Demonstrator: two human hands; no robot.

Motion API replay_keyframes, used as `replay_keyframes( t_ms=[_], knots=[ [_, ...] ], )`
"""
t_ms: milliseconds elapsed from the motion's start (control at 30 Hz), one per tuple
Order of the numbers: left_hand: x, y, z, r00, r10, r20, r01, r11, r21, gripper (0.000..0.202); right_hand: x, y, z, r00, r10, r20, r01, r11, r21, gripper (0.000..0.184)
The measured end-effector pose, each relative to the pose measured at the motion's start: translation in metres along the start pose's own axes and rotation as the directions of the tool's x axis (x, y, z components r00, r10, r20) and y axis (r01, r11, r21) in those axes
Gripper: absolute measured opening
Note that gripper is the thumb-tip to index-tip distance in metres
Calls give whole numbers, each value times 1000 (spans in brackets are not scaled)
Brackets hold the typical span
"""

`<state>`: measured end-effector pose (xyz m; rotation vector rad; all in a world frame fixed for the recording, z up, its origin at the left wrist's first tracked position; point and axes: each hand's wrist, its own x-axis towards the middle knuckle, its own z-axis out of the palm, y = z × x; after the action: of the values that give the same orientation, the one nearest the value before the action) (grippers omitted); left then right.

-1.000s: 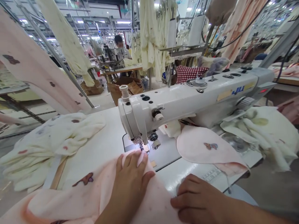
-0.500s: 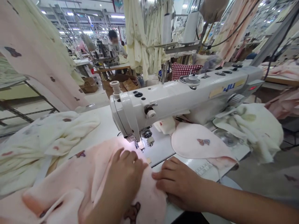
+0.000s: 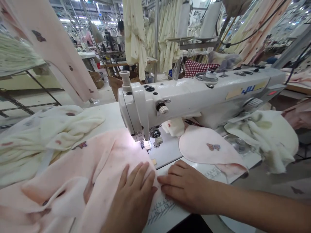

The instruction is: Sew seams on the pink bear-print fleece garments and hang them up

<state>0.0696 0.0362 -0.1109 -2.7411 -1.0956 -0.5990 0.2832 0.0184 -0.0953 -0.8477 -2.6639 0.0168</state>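
Observation:
Soft pink printed fabric is spread on the machine table, its far edge under the lit needle and presser foot of a white sewing machine. My left hand lies flat on the fabric near its right edge, fingers apart. At that same edge is my right hand, its fingers bent and drawn together on the cloth's border; their undersides are hidden. A rounded pink piece with a bear print lies to the right of the needle.
Cream fabric is heaped on the left, and more cream cloth hangs over the right side. Dark scissors lie behind the pink piece. A printed ruler scale runs along the table's front. Thread cones stand behind the machine.
The pink fabric has moved forward and left, uncovering more of the ruler scale. My left hand has come back toward me and flattened out. My right hand stays at the edge.

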Motion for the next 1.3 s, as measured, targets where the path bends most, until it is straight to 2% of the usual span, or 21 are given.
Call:
replay_keyframes(
  t_ms=[200, 300, 467, 600, 700, 767, 867, 967, 1067, 1133, 1200, 1233, 1300],
  knots=[
    [1, -1, -1, 999, 33, -9, -33, 999, -27, 24, 2, 6, 0, 999, -47, 25, 47, 999, -19, 15],
    [4, -9, 0, 1000, 2, -8, -3, 997, -75, 24, 8, 12, 2, 998, -63, 26, 64, 996, -66, 15],
    [23, -43, 4, 993, 6, 116, 8, 993, -121, 23, 36, 36, 10, 996, -66, 65, 75, 984, -162, 18],
    [39, -71, 12, 994, 8, 109, 7, 990, -140, 21, 59, 53, 14, 994, 29, 109, -3, 972, -234, 12],
    [50, -85, 17, 994, -31, 105, 40, 996, -82, 24, 67, 57, 18, 990, 95, 101, -63, 957, -283, 14],
    [58, -92, 17, 991, -67, 112, 69, 998, -13, 29, 68, 58, 20, 989, 124, 85, -97, 958, -270, 16],
    [68, -98, 14, 993, -61, 99, 54, 996, 77, 29, 68, 57, 19, 987, 134, 86, -111, 966, -233, 16],
    [61, -85, 12, 986, -141, 88, 125, 977, 173, 26, 67, 50, 12, 994, 92, 54, -84, 986, -144, 16],
    [28, -43, 8, 968, -244, 50, 223, 937, 268, 32, 60, 32, 3, 998, 34, -52, -33, 999, 33, 20],
    [2, -9, 1, 982, -177, 66, 156, 958, 240, 35, 50, 16, 1, 996, 12, -91, 2, 987, 159, 22],
    [-13, 13, -10, 989, -88, 117, 69, 985, 157, 23, 37, 1, 2, 998, -8, -54, 23, 962, 273, 22],
    [-14, 17, -17, 989, -64, 134, 47, 990, 130, 19, 29, -6, 2, 1000, -19, -25, 26, 947, 320, 20],
    [-4, 10, -31, 988, -42, 149, 25, 994, 110, 18, 14, -18, 0, 999, -35, 29, 20, 913, 407, 14]
  ],
)
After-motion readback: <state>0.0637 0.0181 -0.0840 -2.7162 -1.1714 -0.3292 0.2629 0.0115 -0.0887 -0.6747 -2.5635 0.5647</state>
